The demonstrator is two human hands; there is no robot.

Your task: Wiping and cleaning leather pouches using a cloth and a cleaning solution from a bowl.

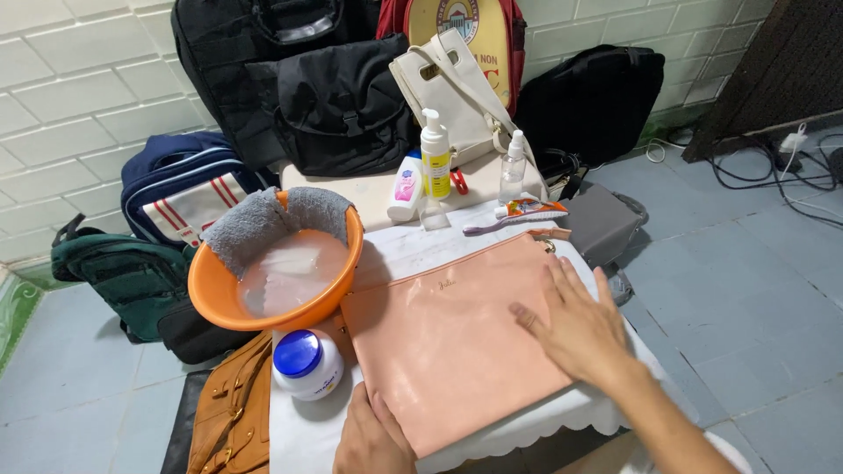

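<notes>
The flat pink leather pouch (pixel 448 338) lies under both hands: right hand (pixel 575 325) spread flat at 3 o'clock, left hand (pixel 373 434) pinching its 7 o'clock edge.

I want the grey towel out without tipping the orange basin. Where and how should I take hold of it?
Pinch the grey towel at the hump draped over the far-left rim of the orange basin, coming from above. That fold sits highest, above the cloudy water, and probably lifts straight off. Both hands are on the pink pouch: the left hand at its near edge, the right hand flat on top.
</notes>
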